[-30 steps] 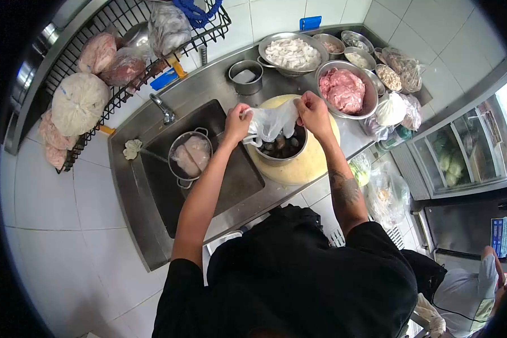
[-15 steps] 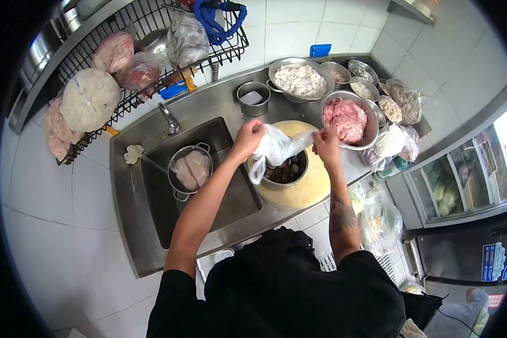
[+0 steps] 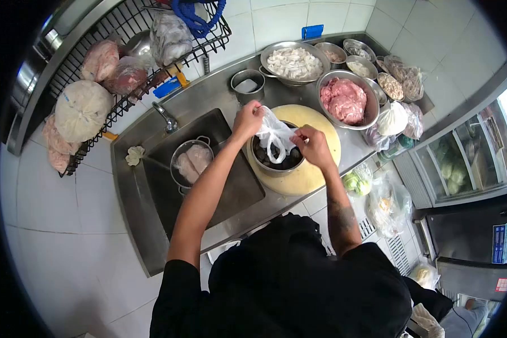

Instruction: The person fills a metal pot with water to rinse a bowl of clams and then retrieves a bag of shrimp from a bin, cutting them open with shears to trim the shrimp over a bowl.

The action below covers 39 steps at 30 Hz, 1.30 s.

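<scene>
White plastic bag [image 3: 273, 130]: thin, crumpled, stretched between my two hands, its looped lower part hanging over the mouth of a metal pot [image 3: 271, 170]. Grip, left hand [image 3: 249, 120]: thumb and fingers drawn together in a pinch on the bag's upper left edge. Grip, right hand [image 3: 311, 146]: fingertips brought together on its right side, remaining fingers curled. The bag's body lies directly between both pinches, sagging toward my side of the pot. Whether the loop touches the contents, I cannot tell.

In the pot: dark, rounded pieces [image 3: 291, 160], partly covered by the bag. Pot sits on a round, yellowish cutting board [image 3: 325, 127] on the steel counter [image 3: 349, 152].

To the left, sink basin [image 3: 231, 197], holding a two-handled pot [image 3: 175, 172] with pale pink meat [image 3: 195, 160]; faucet [image 3: 166, 118] at its far edge. Beyond the board, a small metal pot [image 3: 248, 98] with a pale block inside. Far right, a bowl of pink meat [image 3: 343, 101]; near it, a bowl of white pieces [image 3: 294, 63] and several smaller bowls [image 3: 390, 86].
</scene>
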### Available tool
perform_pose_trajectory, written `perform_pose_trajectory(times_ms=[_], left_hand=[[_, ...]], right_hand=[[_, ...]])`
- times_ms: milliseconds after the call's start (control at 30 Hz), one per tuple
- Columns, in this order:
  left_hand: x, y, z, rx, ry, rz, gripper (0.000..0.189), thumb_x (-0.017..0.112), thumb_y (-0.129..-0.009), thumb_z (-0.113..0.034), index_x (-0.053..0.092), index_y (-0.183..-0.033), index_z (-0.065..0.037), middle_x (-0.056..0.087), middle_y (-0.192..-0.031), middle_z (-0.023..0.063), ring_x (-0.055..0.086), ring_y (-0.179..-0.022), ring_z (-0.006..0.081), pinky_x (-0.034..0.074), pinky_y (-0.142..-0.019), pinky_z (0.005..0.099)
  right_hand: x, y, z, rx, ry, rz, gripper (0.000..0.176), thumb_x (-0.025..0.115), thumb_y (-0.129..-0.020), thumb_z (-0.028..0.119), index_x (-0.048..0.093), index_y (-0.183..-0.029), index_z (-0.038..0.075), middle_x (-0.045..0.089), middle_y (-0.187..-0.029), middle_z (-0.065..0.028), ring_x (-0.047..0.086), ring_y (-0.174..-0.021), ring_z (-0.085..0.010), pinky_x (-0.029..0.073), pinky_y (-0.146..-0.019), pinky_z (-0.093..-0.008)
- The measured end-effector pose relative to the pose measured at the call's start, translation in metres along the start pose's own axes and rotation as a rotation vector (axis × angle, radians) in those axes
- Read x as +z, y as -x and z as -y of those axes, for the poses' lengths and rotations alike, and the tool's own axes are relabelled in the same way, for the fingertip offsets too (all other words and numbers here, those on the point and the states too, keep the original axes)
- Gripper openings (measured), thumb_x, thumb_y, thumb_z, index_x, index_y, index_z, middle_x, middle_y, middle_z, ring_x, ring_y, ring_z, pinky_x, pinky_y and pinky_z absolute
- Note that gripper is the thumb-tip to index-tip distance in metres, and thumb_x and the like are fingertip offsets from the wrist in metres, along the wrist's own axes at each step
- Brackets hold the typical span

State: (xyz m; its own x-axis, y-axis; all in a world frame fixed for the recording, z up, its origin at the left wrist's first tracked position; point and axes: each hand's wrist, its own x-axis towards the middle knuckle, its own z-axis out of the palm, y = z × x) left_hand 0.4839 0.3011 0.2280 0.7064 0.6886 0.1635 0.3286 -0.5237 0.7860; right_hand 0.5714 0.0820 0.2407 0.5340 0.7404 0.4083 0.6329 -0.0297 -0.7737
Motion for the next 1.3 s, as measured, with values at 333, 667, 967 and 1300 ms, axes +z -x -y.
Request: perform_pose_trajectory(times_ms=[333, 667, 967, 1300], left_hand=[[-0.031, 0.019, -0.025, -0.068, 0.44, 0.201, 0.025, 0.061, -0.093, -0.021, 0.058, -0.115, -0.008, 0.063, -0.099, 0.0056, 0.059, -0.091, 0.0143, 0.047, -0.078, 0.0305], [-0.106, 0.141, 0.025, 0.055, 0.449, 0.072, 0.043, 0.079, -0.077, -0.021, 0.061, -0.113, -0.005, 0.066, -0.102, 0.0057, 0.061, -0.097, 0.016, 0.049, -0.089, 0.0329], [-0.24, 0.573, 0.054, -0.804, 0.366, -0.729, 0.045, 0.075, -0.079, -0.015, 0.059, -0.119, -0.003, 0.065, -0.104, 0.004, 0.059, -0.095, 0.0151, 0.047, -0.087, 0.0297], [-0.058, 0.833, 0.051, -1.602, 0.274, -1.17, 0.04, 0.071, -0.075, -0.019, 0.062, -0.104, 0.007, 0.069, -0.09, 0.0166, 0.067, -0.08, 0.0247, 0.052, -0.073, 0.0368]], right_hand=[[-0.027, -0.043, 0.027, 0.055, -0.274, 0.183, 0.018, 0.066, -0.092, 0.017, 0.06, -0.084, 0.002, 0.055, -0.072, 0.0012, 0.046, -0.068, -0.0092, 0.041, -0.062, -0.0265], [0.012, -0.03, 0.031, -0.041, -0.131, 0.056, 0.015, 0.063, -0.093, 0.013, 0.066, -0.102, 0.001, 0.068, -0.092, -0.0067, 0.063, -0.083, -0.0137, 0.05, -0.072, -0.0276], [0.012, 0.021, -0.069, 0.916, -0.072, 0.498, 0.059, 0.059, -0.092, 0.047, 0.049, -0.135, 0.007, 0.063, -0.118, -0.0084, 0.069, -0.082, -0.0258, 0.056, -0.057, -0.0316], [0.025, 0.001, -0.135, 0.875, -0.149, 0.638, 0.046, 0.044, -0.097, 0.018, 0.036, -0.136, -0.006, 0.054, -0.125, -0.0217, 0.065, -0.103, -0.0381, 0.06, -0.077, -0.0346]])
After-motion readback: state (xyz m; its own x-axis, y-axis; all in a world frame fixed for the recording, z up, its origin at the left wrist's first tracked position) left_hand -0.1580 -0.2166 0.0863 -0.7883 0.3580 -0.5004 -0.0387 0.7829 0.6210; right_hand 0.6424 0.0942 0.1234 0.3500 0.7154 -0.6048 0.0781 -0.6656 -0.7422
